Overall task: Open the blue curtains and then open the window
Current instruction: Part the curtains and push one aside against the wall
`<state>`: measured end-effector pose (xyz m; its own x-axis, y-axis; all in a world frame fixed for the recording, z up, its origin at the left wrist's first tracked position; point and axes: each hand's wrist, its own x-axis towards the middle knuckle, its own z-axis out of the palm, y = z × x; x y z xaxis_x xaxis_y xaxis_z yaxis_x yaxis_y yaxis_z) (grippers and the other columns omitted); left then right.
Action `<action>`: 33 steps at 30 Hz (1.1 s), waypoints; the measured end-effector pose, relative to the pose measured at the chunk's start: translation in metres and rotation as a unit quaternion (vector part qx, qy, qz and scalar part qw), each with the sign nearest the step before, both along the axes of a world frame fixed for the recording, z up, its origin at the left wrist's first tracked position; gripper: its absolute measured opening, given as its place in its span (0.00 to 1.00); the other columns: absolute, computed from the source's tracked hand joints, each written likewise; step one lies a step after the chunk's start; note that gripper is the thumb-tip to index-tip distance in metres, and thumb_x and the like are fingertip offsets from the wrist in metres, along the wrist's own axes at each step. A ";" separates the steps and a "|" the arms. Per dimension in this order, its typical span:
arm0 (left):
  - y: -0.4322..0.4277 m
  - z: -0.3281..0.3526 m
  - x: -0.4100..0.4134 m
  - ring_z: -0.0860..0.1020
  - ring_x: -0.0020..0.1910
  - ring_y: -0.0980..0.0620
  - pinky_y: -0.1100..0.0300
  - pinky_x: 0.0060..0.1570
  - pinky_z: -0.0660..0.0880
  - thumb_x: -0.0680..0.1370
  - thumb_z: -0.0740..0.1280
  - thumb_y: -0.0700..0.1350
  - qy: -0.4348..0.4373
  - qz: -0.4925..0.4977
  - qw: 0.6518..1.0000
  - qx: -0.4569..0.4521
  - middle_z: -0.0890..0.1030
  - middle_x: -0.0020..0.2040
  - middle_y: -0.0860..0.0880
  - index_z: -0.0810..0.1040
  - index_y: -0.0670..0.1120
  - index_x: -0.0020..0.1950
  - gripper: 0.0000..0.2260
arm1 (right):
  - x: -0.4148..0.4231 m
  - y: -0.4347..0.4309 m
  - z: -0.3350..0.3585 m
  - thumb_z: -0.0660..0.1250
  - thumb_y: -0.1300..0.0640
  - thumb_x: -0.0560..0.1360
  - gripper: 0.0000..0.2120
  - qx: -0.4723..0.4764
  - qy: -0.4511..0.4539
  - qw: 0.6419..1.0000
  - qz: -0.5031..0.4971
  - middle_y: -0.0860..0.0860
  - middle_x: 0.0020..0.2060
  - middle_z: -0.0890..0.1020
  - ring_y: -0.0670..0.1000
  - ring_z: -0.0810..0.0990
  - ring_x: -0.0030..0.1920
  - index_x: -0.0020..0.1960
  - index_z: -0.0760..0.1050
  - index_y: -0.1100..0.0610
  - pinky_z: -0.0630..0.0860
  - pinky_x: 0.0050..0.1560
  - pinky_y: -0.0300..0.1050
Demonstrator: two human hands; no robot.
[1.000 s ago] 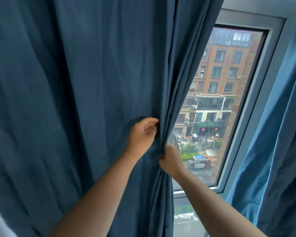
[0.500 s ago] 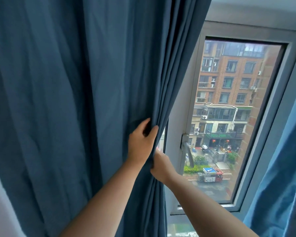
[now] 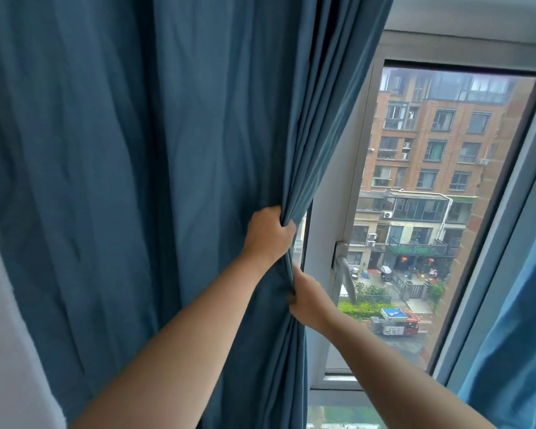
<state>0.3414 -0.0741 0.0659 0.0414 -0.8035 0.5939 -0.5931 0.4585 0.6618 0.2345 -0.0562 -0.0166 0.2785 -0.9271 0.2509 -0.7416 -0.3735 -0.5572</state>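
Two bare forearms reach up from below. Right hand [image 3: 310, 300] sits lower, fingers curled tight round the free edge of the left curtain [image 3: 136, 181], pinching a bunch of folds. Left hand [image 3: 268, 233] is just above it, fist closed on the same edge, cloth gathered between fingers and thumb; folds fan upward from that grip. The two hands nearly touch, the edge running between them. Curtain body hangs to the left of both sets of fingers and covers that side of the view; a strip of pale wall [image 3: 0, 335] shows past its far-left hem. Just right of the right-hand fingers, behind the cloth: window [image 3: 331, 181], grey frame, sash looks closed. Its handle [image 3: 342, 267] is near those fingers but apart from them, lever pointing down. Further right, well away from both hands, the right curtain [image 3: 514, 335] is bunched at the picture's edge. Through the glass, far off: brick buildings [image 3: 430, 150], a truck [image 3: 395, 325] on the street below.
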 end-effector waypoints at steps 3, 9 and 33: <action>0.002 0.007 0.005 0.68 0.25 0.52 0.63 0.25 0.66 0.72 0.64 0.39 -0.024 -0.014 0.999 0.039 0.69 0.24 0.51 0.66 0.45 0.26 0.15 | -0.010 -0.002 -0.001 0.55 0.69 0.71 0.31 0.007 -0.028 0.999 0.013 0.54 0.54 0.79 0.56 0.78 0.52 0.72 0.58 0.53 0.76 0.47 0.44; 0.007 0.005 0.000 0.65 0.22 0.56 0.68 0.22 0.61 0.73 0.65 0.39 -0.003 -0.020 0.999 0.047 0.66 0.22 0.53 0.63 0.47 0.24 0.19 | -0.014 -0.002 -0.006 0.57 0.69 0.71 0.32 0.013 -0.115 0.993 0.008 0.54 0.53 0.78 0.52 0.78 0.39 0.72 0.56 0.51 0.74 0.31 0.39; 0.051 -0.022 0.057 0.80 0.54 0.52 0.56 0.55 0.76 0.75 0.61 0.35 -0.022 -0.004 0.987 -0.158 0.81 0.57 0.50 0.81 0.44 0.55 0.14 | 0.018 0.016 0.010 0.56 0.74 0.70 0.25 -0.047 -0.156 0.976 -0.143 0.53 0.46 0.74 0.54 0.73 0.46 0.66 0.63 0.63 0.68 0.42 0.42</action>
<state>0.3989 -0.0227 0.0443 0.0051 -0.5784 0.8157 -0.6133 0.6425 0.4594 0.2524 -0.0399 -0.0063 -0.0921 -0.9245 0.3699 -0.6231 -0.2362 -0.7456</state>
